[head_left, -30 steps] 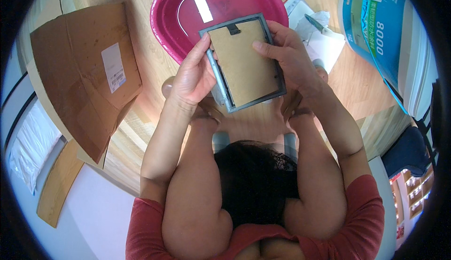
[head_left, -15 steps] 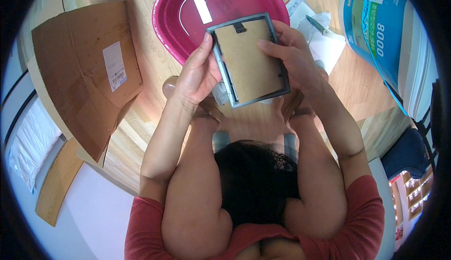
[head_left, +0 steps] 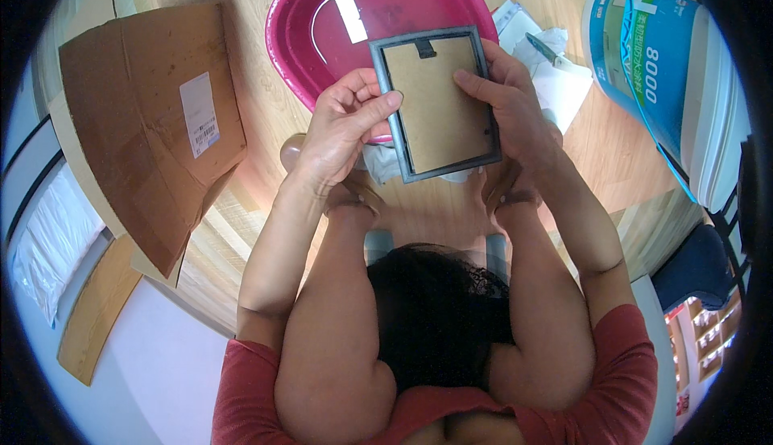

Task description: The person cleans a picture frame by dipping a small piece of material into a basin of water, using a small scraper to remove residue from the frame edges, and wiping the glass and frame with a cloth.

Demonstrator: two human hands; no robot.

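Observation:
Between my two hands is a dark grey picture frame [head_left: 444,105], its brown backing board turned up toward me. A small black tab sits at the top of the board. My left hand [head_left: 348,119] pinches the frame's left edge, thumb on the front of the rim and fingers curled behind. On the other side my right hand [head_left: 514,95] grips the right edge, its thumb lying flat on the backing board. The frame is held above the floor, partly over the near rim of a pink basin [head_left: 283,63] with liquid in it.
An open cardboard box [head_left: 145,107] stands at the left. To the right are a knife [head_left: 543,46] on white papers [head_left: 555,91] and a large blue-and-white bucket [head_left: 644,67] with a blue handle. Crumpled white material [head_left: 382,162] lies on the floor below the frame.
The frame has shifted slightly right and sits straighter. My left thumb has moved from the upper left corner down to the middle of the left edge, its fingers more curled.

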